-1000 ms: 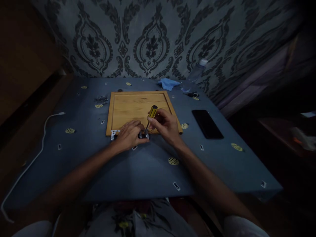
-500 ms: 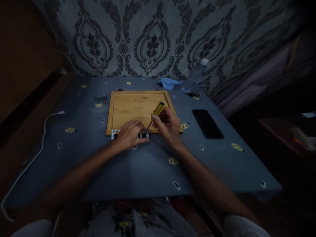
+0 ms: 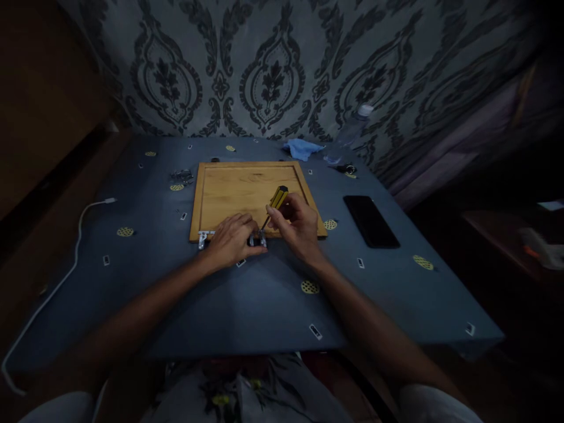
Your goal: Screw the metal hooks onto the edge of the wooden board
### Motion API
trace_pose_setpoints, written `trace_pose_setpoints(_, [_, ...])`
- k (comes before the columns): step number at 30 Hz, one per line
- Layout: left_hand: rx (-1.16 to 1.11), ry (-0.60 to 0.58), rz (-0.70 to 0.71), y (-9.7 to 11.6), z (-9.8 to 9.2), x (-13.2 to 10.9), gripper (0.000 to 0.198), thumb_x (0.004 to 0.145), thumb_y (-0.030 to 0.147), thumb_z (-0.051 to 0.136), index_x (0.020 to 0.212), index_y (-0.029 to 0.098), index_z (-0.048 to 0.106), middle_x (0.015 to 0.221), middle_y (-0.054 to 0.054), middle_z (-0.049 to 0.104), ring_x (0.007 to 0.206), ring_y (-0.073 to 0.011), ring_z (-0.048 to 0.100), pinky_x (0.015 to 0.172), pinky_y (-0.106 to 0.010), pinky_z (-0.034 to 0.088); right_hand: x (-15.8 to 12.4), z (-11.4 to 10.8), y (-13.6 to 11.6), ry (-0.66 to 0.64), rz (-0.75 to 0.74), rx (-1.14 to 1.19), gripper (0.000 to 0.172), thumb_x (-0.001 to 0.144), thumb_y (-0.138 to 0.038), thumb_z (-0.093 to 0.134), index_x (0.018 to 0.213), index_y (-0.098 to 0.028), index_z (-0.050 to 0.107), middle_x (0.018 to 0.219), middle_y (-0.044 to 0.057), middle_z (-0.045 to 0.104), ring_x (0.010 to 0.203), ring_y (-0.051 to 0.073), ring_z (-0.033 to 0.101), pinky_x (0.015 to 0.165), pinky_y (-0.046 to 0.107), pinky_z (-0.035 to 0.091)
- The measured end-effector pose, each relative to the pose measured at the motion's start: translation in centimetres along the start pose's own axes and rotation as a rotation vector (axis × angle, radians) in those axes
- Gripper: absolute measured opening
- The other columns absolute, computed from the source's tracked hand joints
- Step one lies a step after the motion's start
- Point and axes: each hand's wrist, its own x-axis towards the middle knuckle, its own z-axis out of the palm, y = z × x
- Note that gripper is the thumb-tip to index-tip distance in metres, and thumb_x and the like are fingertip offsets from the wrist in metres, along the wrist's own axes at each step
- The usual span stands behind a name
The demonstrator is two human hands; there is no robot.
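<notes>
- Since half a second ago, our right hand (image 3: 299,226) has edged left, and the screwdriver (image 3: 277,200) it carries has swung from a strong lean to the right into a steeper stand; our left hand (image 3: 231,239) has not shifted.
- We pinch the screwdriver's yellow-and-black handle between the right thumb and fingertips, the other fingers curled in behind it.
- Its thin shaft slants down and to the left, and the tip meets a metal fitting (image 3: 259,239) at the near edge of the board (image 3: 247,185).
- Our left hand lies palm down over that fitting, fingers pressed together, with thumb and forefinger closed on its right end beside the tip.
- A second bit of metal (image 3: 202,239) shows past the left wrist, at the board's near left corner.
- The board lies flat at the middle of the blue table (image 3: 247,311), its raised rim towards us.
- A dark phone (image 3: 371,221) lies face up to the right of the board, well apart from our hands.
- At the far edge sit a blue cloth (image 3: 302,149), a clear bottle (image 3: 351,134) and keys (image 3: 344,169).
- A small heap of metal parts (image 3: 181,175) lies off the board's far left corner.
- A white cable (image 3: 80,228) trails along the table's left side.
- Yellow discs (image 3: 309,287) dot the table, one just beside our right wrist.
</notes>
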Motion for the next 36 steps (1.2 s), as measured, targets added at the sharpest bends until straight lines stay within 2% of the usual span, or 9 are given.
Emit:
trace_pose_setpoints(3, [-0.004,0.0,0.0,0.0,-0.02,-0.01,0.037,0.088,0.048,0.082,0.105,0.019,0.066,0.111,-0.008,0.067,0.111,-0.0298,0.064,0.093,-0.041,0.05,0.06,-0.03,0.0,-0.017,-0.004,0.01,0.034,0.09,-0.05,0.073,0.083,-0.024,0.052,0.066,-0.006,0.054,0.054,0.012,0.058,0.054,0.028,0.045])
trace_pose_setpoints(8, [-0.022,-0.007,0.002,-0.02,-0.08,-0.01,0.037,0.088,0.048,0.081,0.107,0.019,0.066,0.113,-0.008,0.067,0.112,-0.0305,0.063,0.095,-0.042,0.05,0.32,-0.17,-0.01,-0.052,0.075,0.077,0.043,0.083,-0.054,0.079,0.081,-0.026,0.047,0.068,-0.007,0.052,0.055,0.011,0.055,0.052,0.027,0.046])
trace_pose_setpoints(13, [-0.023,0.005,0.015,-0.06,-0.02,0.03,0.036,0.086,0.047,0.083,0.102,0.019,0.067,0.108,-0.007,0.067,0.109,-0.0303,0.064,0.093,-0.041,0.051,0.76,-0.62,-0.08,-0.143,0.078,0.167,0.038,0.085,-0.056,0.077,0.095,-0.023,0.06,0.082,-0.004,0.06,0.059,0.011,0.062,0.058,0.028,0.052])
trace_pose_setpoints(16, [-0.028,0.022,0.02,-0.11,0.08,0.01,0.034,0.087,0.046,0.083,0.102,0.02,0.066,0.107,-0.006,0.067,0.108,-0.0295,0.065,0.091,-0.04,0.051,0.79,-0.77,-0.05,-0.171,0.054,0.139,0.036,0.088,-0.055,0.075,0.096,-0.022,0.064,0.081,-0.003,0.063,0.06,0.011,0.064,0.059,0.028,0.052])
trace_pose_setpoints(21, [-0.026,0.022,0.022,-0.11,0.09,-0.01,0.034,0.086,0.046,0.084,0.101,0.02,0.066,0.106,-0.006,0.067,0.107,-0.0287,0.065,0.09,-0.04,0.051,0.43,-0.32,0.02,-0.084,0.041,0.128,0.032,0.088,-0.049,0.077,0.088,-0.024,0.058,0.069,-0.006,0.06,0.056,0.012,0.064,0.055,0.027,0.05])
trace_pose_setpoints(26, [-0.019,0.018,0.007,-0.06,-0.02,-0.05,0.04,0.085,0.048,0.085,0.105,0.019,0.067,0.111,-0.008,0.068,0.11,-0.0296,0.065,0.091,-0.04,0.051,0.32,-0.13,0.12,0.109,0.034,0.149,0.027,0.09,-0.042,0.074,0.087,-0.025,0.053,0.076,-0.005,0.061,0.057,0.011,0.062,0.056,0.027,0.051])
trace_pose_setpoints(31, [-0.005,0.009,0.012,-0.06,0.01,-0.08,0.038,0.087,0.049,0.083,0.105,0.019,0.067,0.108,-0.007,0.068,0.108,-0.0286,0.065,0.089,-0.039,0.05,0.42,-0.58,0.39,0.103,0.03,0.071,0.029,0.092,-0.044,0.07,0.083,-0.026,0.049,0.076,-0.005,0.055,0.055,0.01,0.056,0.05,0.027,0.047])
trace_pose_setpoints(36, [-0.012,-0.007,0.006,0.0,-0.09,-0.05,0.037,0.088,0.048,0.082,0.106,0.02,0.066,0.109,-0.007,0.068,0.11,-0.0292,0.064,0.092,-0.04,0.05,0.42,-0.58,0.53,0.077,0.014,-0.039,0.033,0.093,-0.05,0.068,0.081,-0.026,0.047,0.07,-0.006,0.052,0.057,0.011,0.053,0.052,0.027,0.045])
